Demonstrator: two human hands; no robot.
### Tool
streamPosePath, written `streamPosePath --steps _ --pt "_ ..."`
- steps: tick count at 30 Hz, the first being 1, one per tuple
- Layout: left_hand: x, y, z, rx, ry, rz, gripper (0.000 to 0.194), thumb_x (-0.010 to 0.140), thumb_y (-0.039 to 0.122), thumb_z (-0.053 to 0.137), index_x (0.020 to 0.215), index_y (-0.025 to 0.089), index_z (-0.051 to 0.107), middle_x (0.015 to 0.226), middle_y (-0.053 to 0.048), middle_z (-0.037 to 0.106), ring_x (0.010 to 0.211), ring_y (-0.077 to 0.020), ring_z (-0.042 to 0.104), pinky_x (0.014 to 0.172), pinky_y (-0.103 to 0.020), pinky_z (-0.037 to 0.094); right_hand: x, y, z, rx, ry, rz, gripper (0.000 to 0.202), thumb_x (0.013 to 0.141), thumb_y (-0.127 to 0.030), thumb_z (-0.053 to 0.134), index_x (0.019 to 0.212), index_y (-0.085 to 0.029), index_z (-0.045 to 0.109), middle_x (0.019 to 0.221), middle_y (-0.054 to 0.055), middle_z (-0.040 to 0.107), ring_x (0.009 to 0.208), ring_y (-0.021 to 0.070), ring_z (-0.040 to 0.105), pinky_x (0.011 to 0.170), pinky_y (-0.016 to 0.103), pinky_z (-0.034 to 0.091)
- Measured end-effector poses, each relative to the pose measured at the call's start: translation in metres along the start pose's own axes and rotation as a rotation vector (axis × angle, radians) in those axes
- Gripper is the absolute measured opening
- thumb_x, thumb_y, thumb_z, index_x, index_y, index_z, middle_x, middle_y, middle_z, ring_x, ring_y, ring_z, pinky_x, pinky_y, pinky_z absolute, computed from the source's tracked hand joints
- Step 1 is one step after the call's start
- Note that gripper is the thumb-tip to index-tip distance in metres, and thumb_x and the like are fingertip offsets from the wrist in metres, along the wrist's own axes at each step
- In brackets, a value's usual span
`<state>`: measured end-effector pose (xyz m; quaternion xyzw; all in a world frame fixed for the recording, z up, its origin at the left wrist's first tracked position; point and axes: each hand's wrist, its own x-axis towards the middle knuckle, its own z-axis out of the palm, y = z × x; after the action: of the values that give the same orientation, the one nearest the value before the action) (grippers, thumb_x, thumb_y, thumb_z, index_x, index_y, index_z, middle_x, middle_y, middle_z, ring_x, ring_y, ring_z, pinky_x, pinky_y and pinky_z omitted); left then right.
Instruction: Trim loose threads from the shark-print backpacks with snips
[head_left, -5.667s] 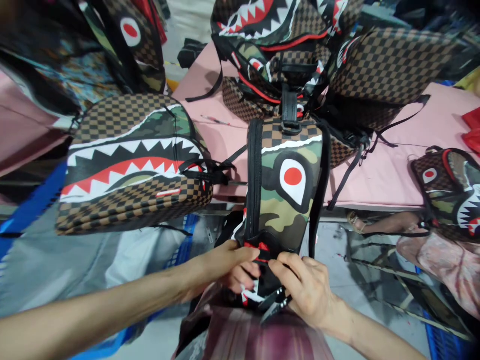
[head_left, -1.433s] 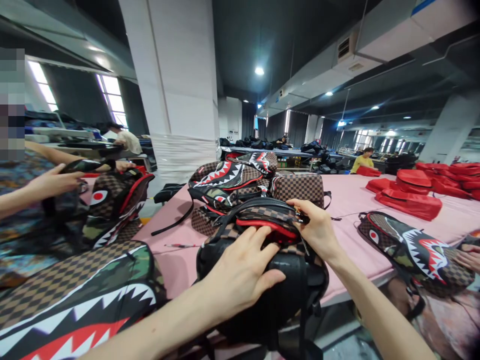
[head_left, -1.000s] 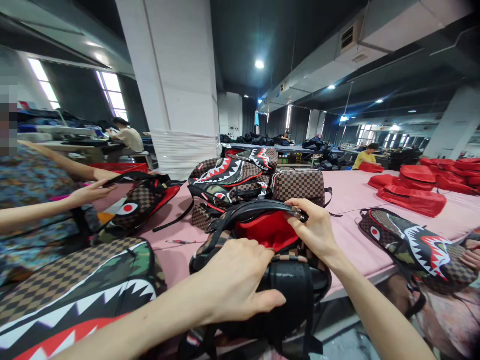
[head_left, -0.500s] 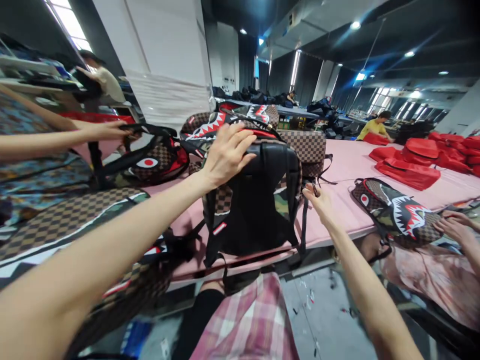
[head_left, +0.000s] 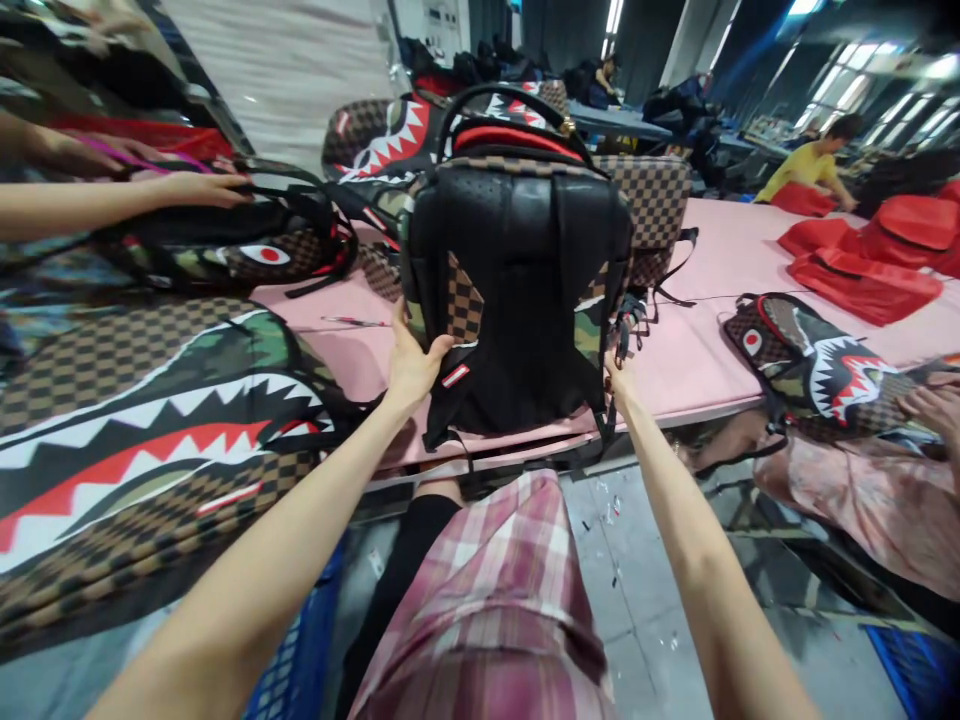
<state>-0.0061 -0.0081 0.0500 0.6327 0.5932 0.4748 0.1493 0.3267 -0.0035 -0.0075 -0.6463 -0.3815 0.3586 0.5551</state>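
A black backpack (head_left: 517,300) with brown checked and camouflage patches stands upright, its strap side facing me. My left hand (head_left: 415,362) grips its lower left side, thumb over the back panel and the other fingers round the edge. At the lower right side, my right hand (head_left: 619,378) is closed on the backpack's edge beside a dark strap; its fingertips are partly hidden. Behind it lies a checked shark-mouth backpack (head_left: 386,140), and a checked bag (head_left: 654,200) stands to the right.
A large shark-mouth backpack (head_left: 165,430) lies at my left. Co-workers' hands (head_left: 199,188) hold another backpack (head_left: 262,258) beyond it. A pen (head_left: 352,322) rests on the pink tabletop (head_left: 705,350). Right are a shark backpack (head_left: 817,360) by a seated person and red bags (head_left: 862,280).
My left hand has come down from the backpack's top to its lower left side. The right hand stays at the right side. My view has tilted downward.
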Motion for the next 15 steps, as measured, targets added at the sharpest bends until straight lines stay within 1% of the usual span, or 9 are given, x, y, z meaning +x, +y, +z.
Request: streamPosePath --steps 2,4,6,8,11,13,15 --pt "0.005 0.001 -0.002 0.001 -0.006 -0.06 0.073 0.079 0.044 0.054 0.139 0.018 0.021 0.135 -0.013 0.045 0.119 -0.0254 0.049 0.1 -0.037 0.037 -0.003 0.007 0.005 0.006 -0.006 0.015 0.039 0.073 -0.056 0.057 0.065 -0.019 0.047 0.041 -0.01 0.033 0.037 0.0062 0.028 0.036 0.022 0.027" --pt "0.014 0.004 -0.005 0.001 0.014 -0.122 0.067 0.077 0.042 0.057 0.134 0.018 0.031 0.128 -0.012 0.053 0.114 -0.0264 0.053 0.097 -0.038 0.039 -0.005 0.007 0.007 0.003 0.001 0.015 0.042 0.074 -0.059 0.055 0.062 -0.021 0.042 0.041 -0.01 0.031 0.036 0.0064 0.027 0.036 0.023 0.025" --pt "0.025 0.009 -0.011 -0.002 0.031 -0.183 0.059 0.078 0.043 0.057 0.127 0.015 0.042 0.12 -0.013 0.058 0.11 -0.0275 0.054 0.096 -0.038 0.04 -0.006 0.001 0.006 -0.02 0.014 0.005 0.042 0.074 -0.059 0.054 0.061 -0.022 0.04 0.042 -0.009 0.032 0.037 0.0068 0.027 0.036 0.023 0.025" --pt "0.037 0.014 -0.02 -0.009 0.013 -0.252 0.054 0.079 0.049 0.054 0.119 0.012 0.05 0.115 -0.014 0.06 0.109 -0.0289 0.054 0.096 -0.04 0.039 -0.006 -0.009 0.0 -0.066 0.021 -0.007 0.041 0.074 -0.057 0.055 0.058 -0.022 0.041 0.041 -0.008 0.033 0.038 0.0073 0.028 0.036 0.024 0.024" --pt "0.049 0.013 -0.031 -0.059 -0.075 -0.349 0.058 0.082 0.058 0.045 0.109 0.008 0.057 0.11 -0.014 0.061 0.106 -0.0282 0.054 0.095 -0.042 0.038 -0.004 -0.022 -0.012 -0.16 0.0 -0.016 0.04 0.07 -0.052 0.061 0.053 -0.02 0.045 0.04 -0.005 0.037 0.039 0.0081 0.032 0.036 0.024 0.025" --pt "0.047 0.004 -0.031 -0.109 -0.154 -0.423 0.053 0.084 0.055 0.044 0.102 0.007 0.06 0.102 -0.014 0.065 0.098 -0.0261 0.058 0.089 -0.04 0.042 -0.006 -0.022 -0.015 -0.215 -0.041 -0.011 0.038 0.068 -0.048 0.064 0.051 -0.018 0.048 0.039 -0.004 0.041 0.04 0.0089 0.037 0.036 0.023 0.027" --pt "0.034 -0.011 -0.026 -0.156 -0.226 -0.523 0.044 0.083 0.047 0.051 0.093 0.006 0.063 0.089 -0.014 0.068 0.087 -0.0248 0.062 0.081 -0.037 0.047 -0.012 -0.012 -0.014 -0.255 -0.087 0.0 0.034 0.067 -0.044 0.065 0.05 -0.017 0.052 0.039 -0.003 0.044 0.039 0.0098 0.041 0.037 0.023 0.03"
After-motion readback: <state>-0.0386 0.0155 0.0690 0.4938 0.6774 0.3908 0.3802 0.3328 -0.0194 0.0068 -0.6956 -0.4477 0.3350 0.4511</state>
